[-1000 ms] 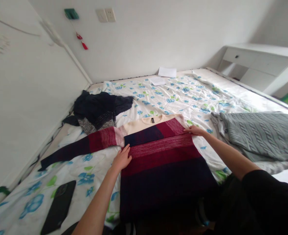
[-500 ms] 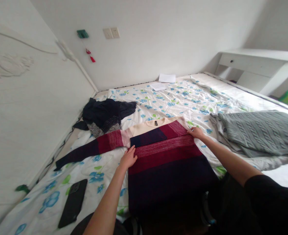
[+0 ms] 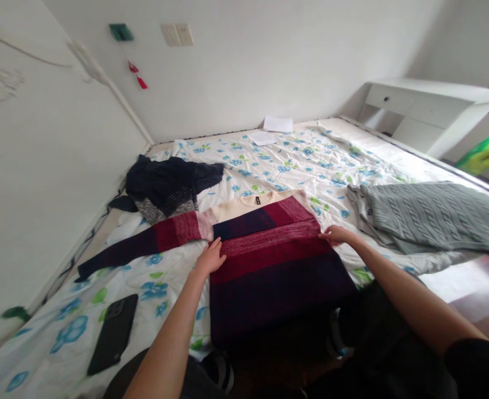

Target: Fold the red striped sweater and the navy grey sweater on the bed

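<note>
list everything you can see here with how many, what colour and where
striped crew-neck sweater: 1, cream, maroon and navy, centre, right sleeve folded across
crumpled knit garment: 1, navy and grey, beyond its outstretched sleeve
cable-knit garment: 1, grey-green, right
smartphone: 1, black, near left
floral sheet: 1, white, blue and green, under the clothes
paper sheets: 2, white, far edge of bed
desk: 1, white, far right
wall plates: 2, off-white, back wall
tasselled hanging: 1, green and red, left of the plates
unclear item: 1, green and yellow, right edge
left hand: 1, bare, sweater's left edge
right hand: 1, bare, sweater's right edge
</note>
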The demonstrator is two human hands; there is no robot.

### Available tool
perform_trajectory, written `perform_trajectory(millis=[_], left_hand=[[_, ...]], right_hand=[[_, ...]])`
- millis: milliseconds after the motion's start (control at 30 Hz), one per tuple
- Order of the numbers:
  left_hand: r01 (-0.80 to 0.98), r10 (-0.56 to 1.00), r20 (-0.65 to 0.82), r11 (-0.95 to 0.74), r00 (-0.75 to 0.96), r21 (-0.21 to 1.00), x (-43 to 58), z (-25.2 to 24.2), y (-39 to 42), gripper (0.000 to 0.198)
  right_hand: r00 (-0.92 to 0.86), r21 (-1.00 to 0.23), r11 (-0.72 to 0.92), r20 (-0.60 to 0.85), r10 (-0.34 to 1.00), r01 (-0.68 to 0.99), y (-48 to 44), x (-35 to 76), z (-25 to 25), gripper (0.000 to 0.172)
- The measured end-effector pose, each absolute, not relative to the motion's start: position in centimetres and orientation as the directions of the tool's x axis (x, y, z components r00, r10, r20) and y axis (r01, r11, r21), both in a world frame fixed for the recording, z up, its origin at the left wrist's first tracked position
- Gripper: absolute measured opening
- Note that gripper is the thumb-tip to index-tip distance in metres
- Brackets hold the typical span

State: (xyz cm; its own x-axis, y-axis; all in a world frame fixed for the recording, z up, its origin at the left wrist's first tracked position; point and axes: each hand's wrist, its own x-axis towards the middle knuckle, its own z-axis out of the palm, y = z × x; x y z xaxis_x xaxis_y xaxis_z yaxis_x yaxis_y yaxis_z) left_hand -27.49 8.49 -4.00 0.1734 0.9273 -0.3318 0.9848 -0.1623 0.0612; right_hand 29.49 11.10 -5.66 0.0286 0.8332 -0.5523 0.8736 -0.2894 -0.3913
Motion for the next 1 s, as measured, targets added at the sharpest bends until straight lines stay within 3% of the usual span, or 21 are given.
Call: perform_trajectory(millis=[167, 300, 533, 767, 867, 1000], left_hand=[[0.983, 0.918, -0.352, -0.157, 0.181, 0.094, -28.2, -4.6, 9.2, 0.080], [0.976, 0.904, -0.370, -0.191, 0.215, 0.100, -29.1, -5.0, 9.7, 0.089], [0.977, 0.900, -0.381, -0.199, 0.212, 0.072, -29.4, -5.1, 9.9, 0.091], [0.969, 0.875, -0.419, -0.201, 0.242, 0.141, -28.9, -3.5, 10.0, 0.101], [0.963, 0.876, -0.417, -0.168, 0.244, 0.210, -29.2, -2.0, 9.6, 0.088], [0.970, 0.870, -0.474, -0.020, 0.136, 0.243, -29.5, 0.1, 7.0, 0.054]], right_hand=[[-0.143, -0.454, -0.415, -0.791, 0.595, 0.788, 12.0, 29.3, -4.2, 0.061], [-0.258, -0.419, -0.434, -0.887, 0.383, 0.797, 11.0, 31.1, -4.2, 0.066], [-0.169, -0.279, -0.442, -0.948, 0.270, 0.852, 9.0, 33.4, -4.8, 0.065], [-0.181, -0.218, -0.323, -0.973, 0.140, 0.921, 7.5, 33.1, -4.7, 0.065], [-0.173, -0.211, -0.307, -0.974, 0.147, 0.928, 7.0, 32.9, -4.5, 0.062], [-0.170, -0.242, -0.366, -0.961, 0.218, 0.898, 6.7, 33.0, -3.7, 0.069]])
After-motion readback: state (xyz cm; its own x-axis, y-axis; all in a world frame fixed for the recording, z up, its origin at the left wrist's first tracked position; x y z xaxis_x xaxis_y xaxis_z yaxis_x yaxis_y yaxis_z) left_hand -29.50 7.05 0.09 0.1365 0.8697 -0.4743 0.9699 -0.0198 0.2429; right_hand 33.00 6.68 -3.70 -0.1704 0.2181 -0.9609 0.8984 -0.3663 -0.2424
